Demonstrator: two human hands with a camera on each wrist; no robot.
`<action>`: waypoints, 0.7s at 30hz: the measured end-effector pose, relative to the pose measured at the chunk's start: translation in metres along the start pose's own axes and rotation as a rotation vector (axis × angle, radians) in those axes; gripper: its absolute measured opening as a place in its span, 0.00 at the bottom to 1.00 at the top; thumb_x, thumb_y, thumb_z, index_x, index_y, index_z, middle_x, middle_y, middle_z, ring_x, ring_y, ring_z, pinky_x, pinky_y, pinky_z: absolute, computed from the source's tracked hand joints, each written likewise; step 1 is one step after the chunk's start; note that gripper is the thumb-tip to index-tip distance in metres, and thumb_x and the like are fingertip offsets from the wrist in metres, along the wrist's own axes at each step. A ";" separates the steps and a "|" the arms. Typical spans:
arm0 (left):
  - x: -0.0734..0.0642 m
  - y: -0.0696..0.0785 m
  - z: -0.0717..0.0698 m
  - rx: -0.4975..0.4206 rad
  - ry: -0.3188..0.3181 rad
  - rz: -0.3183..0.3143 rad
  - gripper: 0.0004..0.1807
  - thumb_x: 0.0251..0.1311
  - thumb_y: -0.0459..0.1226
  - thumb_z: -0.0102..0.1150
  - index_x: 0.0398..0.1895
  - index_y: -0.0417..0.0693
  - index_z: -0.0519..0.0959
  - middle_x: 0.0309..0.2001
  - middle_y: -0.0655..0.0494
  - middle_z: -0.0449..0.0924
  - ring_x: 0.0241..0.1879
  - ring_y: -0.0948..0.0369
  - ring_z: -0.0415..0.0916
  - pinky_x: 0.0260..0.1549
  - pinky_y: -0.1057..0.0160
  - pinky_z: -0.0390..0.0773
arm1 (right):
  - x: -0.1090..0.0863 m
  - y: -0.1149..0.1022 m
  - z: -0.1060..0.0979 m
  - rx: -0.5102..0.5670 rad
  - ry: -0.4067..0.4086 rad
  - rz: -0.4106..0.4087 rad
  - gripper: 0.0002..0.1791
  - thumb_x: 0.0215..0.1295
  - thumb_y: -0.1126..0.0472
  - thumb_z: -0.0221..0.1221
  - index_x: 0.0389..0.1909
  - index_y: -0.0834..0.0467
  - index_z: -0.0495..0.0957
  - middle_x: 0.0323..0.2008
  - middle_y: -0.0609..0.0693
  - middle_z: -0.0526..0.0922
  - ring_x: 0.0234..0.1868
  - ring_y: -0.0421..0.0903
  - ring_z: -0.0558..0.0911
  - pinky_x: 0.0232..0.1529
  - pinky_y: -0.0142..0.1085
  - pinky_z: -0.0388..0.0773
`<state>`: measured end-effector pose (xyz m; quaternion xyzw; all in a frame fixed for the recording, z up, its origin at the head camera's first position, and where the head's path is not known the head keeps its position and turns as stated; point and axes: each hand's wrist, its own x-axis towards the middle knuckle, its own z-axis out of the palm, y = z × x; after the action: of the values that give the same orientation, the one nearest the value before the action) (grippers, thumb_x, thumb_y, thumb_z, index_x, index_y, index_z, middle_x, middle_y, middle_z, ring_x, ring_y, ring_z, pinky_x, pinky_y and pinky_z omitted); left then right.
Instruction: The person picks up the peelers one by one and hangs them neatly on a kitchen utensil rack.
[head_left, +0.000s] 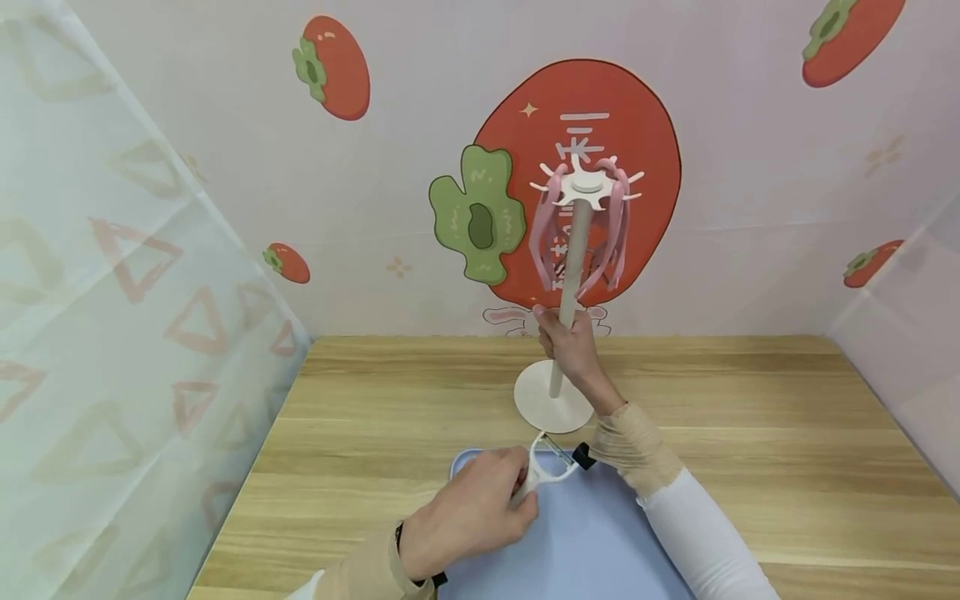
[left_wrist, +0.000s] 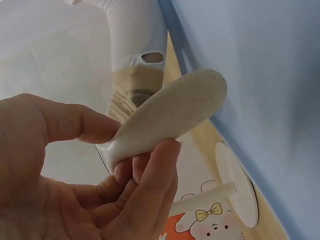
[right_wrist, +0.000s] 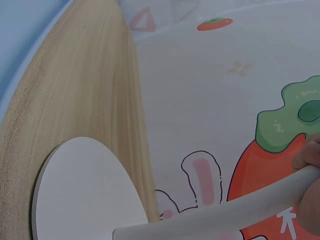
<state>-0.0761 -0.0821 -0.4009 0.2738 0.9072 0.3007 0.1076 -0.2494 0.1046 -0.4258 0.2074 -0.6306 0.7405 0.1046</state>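
Note:
My left hand pinches a white Y-shaped peeler, its blade end pointing away over the tray. In the left wrist view the peeler's pale speckled handle sits between thumb and fingers. My right hand grips the pole of a white hook stand below its middle. The stand's round base stands on the table behind the tray. Long pink utensils hang from hooks on both sides of its top; their kind is unclear. At the right wrist view's edge, fingers wrap the pole.
A light blue tray lies at the front of the wooden table, partly beneath my forearms. Behind the table rises a wall covering printed with red fruit and a rabbit. A pale patterned sheet borders the left side.

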 end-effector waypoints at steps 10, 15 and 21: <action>0.005 0.005 -0.016 -0.104 0.126 0.061 0.09 0.63 0.33 0.67 0.32 0.51 0.75 0.30 0.62 0.77 0.26 0.71 0.72 0.24 0.72 0.75 | 0.000 0.000 0.001 0.015 0.004 0.005 0.30 0.81 0.62 0.55 0.15 0.67 0.60 0.10 0.40 0.60 0.10 0.36 0.58 0.13 0.31 0.51; 0.010 0.012 -0.026 -0.156 0.211 0.097 0.07 0.66 0.32 0.66 0.34 0.50 0.76 0.33 0.61 0.79 0.30 0.71 0.78 0.28 0.72 0.80 | 0.000 0.001 0.001 0.043 0.006 -0.014 0.31 0.80 0.61 0.56 0.14 0.65 0.59 0.09 0.39 0.59 0.10 0.36 0.56 0.13 0.36 0.47; 0.014 0.022 -0.039 -0.218 0.286 0.141 0.05 0.67 0.32 0.65 0.38 0.47 0.77 0.33 0.60 0.81 0.32 0.70 0.81 0.32 0.71 0.84 | 0.000 0.002 0.002 0.041 0.004 -0.026 0.32 0.81 0.61 0.55 0.13 0.63 0.59 0.09 0.40 0.59 0.10 0.36 0.55 0.13 0.37 0.47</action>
<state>-0.0925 -0.0785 -0.3568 0.2781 0.8538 0.4398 -0.0146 -0.2495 0.1021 -0.4271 0.2162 -0.6124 0.7522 0.1115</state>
